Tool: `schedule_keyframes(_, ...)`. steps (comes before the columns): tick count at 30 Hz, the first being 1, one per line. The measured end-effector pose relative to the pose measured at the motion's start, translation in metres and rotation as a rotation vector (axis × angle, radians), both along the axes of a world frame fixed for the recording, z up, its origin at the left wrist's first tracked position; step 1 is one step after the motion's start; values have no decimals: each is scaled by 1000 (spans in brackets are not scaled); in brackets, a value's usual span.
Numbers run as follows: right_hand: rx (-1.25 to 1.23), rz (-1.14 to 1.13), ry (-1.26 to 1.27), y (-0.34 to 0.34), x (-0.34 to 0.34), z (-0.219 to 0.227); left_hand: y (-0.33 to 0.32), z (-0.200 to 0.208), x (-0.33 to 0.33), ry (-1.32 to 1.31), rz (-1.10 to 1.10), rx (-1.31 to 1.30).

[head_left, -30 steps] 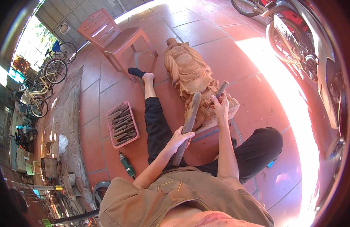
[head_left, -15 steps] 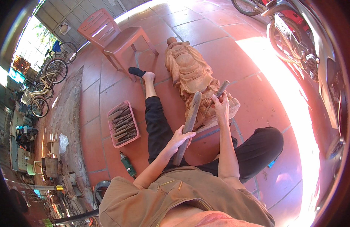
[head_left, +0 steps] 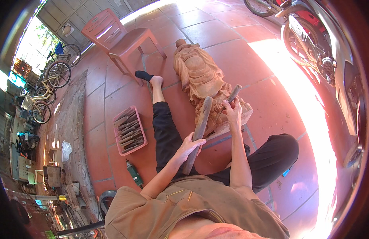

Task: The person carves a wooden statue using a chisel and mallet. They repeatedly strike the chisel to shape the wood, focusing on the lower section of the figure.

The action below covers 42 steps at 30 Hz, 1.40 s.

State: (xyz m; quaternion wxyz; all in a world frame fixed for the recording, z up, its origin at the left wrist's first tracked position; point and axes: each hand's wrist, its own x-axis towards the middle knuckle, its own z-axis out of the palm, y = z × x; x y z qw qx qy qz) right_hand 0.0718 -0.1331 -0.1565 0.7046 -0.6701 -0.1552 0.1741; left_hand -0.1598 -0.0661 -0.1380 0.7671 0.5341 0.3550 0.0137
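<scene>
A carved wooden figure lies on the tiled floor, its base toward me. My left hand is closed round a long wooden club, tilted with its upper end in front of the carving's lower part. In my right hand is a chisel, gripped near the carving's base with its wooden handle pointing up and right. The chisel's tip is too small to make out against the carved wood. Club and chisel are apart.
Left of my outstretched leg sits a pink basket of several wooden-handled tools. A green power tool lies nearer me. Beyond my foot stands a reddish plastic chair. Bicycles are at far left, a motorbike at right.
</scene>
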Motion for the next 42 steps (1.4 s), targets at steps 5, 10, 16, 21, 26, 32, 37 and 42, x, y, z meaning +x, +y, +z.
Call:
schedule_keyframes(5,8,-1,2,0,-1,0,-3,2,1,-12,22,11)
schedule_keyframes(10,-2,-9,-13,0,-2,3,-2,0,1,-6,30,-4)
schedule_keyframes(16,-23,7,-15,0,0,0,0,-1,0,12,2,-9)
schedule_keyframes(21,-15,13,20,0,-2,2,-2,-2,-1,0,8,-13)
schedule_keyframes(26,-30,15,34,-2,-3,5,-2,-4,-1,5,7,-5)
schedule_keyframes(32,-17,18,29,-3,-2,4,-2,-2,-1,3,1,-6)
schedule_keyframes(37,10,22,27,-3,-4,6,-2,-5,-2,-3,4,-9)
schedule_keyframes(42,21,29,18,-3,-4,6,-2,-4,-2,-2,2,-4)
